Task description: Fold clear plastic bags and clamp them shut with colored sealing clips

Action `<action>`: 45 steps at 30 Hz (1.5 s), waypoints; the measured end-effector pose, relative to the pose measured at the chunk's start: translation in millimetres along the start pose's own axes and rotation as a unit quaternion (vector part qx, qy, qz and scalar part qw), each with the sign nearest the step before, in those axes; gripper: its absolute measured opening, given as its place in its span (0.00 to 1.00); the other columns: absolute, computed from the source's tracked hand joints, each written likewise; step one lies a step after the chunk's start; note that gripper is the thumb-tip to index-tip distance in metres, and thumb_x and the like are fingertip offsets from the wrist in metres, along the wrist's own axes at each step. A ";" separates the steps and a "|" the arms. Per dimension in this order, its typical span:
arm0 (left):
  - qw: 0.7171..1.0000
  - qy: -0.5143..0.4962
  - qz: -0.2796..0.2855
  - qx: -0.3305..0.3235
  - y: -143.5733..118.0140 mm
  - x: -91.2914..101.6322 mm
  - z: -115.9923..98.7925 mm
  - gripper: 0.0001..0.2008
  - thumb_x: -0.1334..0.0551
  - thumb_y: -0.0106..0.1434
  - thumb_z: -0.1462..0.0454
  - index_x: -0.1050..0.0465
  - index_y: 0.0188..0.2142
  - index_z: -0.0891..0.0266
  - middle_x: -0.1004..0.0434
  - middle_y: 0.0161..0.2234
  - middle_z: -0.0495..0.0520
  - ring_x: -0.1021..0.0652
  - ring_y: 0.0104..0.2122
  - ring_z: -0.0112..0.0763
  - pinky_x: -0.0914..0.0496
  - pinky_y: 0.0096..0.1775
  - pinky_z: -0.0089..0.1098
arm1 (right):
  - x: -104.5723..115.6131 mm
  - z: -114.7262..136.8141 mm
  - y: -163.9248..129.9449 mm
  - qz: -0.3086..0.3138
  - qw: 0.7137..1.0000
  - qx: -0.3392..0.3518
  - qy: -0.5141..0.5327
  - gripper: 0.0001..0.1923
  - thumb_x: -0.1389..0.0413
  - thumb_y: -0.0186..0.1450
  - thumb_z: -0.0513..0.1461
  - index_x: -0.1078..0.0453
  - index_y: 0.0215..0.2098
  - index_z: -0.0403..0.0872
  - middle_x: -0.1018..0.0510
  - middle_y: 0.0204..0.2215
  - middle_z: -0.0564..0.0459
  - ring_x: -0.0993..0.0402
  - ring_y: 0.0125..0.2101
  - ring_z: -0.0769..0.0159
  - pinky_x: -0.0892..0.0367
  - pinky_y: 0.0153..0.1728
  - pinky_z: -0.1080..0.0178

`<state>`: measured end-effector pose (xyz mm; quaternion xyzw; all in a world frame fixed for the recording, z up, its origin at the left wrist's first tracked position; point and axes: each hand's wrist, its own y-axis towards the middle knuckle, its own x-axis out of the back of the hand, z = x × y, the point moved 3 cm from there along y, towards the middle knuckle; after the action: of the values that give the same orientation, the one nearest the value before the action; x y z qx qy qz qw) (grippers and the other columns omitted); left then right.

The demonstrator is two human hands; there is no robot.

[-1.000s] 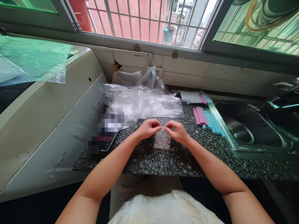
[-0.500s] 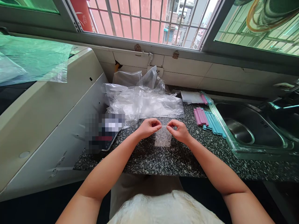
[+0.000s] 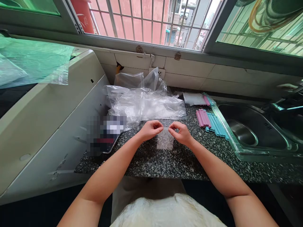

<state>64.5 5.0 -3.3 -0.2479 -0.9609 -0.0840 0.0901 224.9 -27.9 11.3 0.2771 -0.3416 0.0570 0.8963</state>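
Note:
Between my hands hangs a small clear plastic bag, its top edge stretched level over the speckled counter. My left hand pinches the upper left corner between thumb and fingers. At the upper right corner my right hand grips it the same way. The speckle of the stone shows through the bag, and I cannot tell whether anything is inside. Behind my hands lies a heap of larger clear plastic bags. To the right rest pink sealing clips and blue sealing clips, side by side in rows.
A stainless sink is set into the counter at the right. At the left stand a phone-like dark object, partly blurred out, and a pale metal appliance. A stack of flat plastic bags lies near the wall.
Almost nothing differs. Both hands keep their pinch on the small bag in nearly the same place, and the view shifts very slightly.

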 end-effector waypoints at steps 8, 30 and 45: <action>0.994 0.077 -0.002 -0.072 0.0 -1.5 -3.5 0.05 0.39 0.51 0.65 0.28 0.24 0.66 0.36 0.22 0.47 0.36 0.22 0.21 0.39 0.26 0.25 | -2.3 3.1 0.1 0.005 1.000 0.010 -0.006 0.07 0.48 0.59 0.36 0.36 0.23 0.46 0.31 0.20 0.55 0.36 0.24 0.69 0.40 0.28 0.65; 0.997 0.051 -0.017 -0.058 0.0 3.2 -3.9 0.06 0.39 0.52 0.65 0.28 0.23 0.67 0.35 0.21 0.48 0.36 0.23 0.22 0.40 0.26 0.26 | -0.2 1.2 0.0 -0.014 1.000 -0.001 0.006 0.06 0.48 0.59 0.35 0.35 0.23 0.46 0.31 0.20 0.55 0.36 0.24 0.70 0.40 0.28 0.66; 0.995 0.081 -0.017 -0.060 0.5 1.0 0.5 0.04 0.40 0.53 0.65 0.29 0.26 0.66 0.37 0.21 0.46 0.37 0.22 0.21 0.39 0.26 0.24 | -2.2 0.0 0.5 -0.005 1.000 0.000 -0.009 0.07 0.49 0.59 0.35 0.36 0.23 0.47 0.32 0.20 0.55 0.36 0.24 0.69 0.40 0.28 0.65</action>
<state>63.8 6.0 -3.6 -0.2287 -0.9478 -0.1626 0.1513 223.1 -27.4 10.1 0.2796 -0.3486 0.0503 0.8932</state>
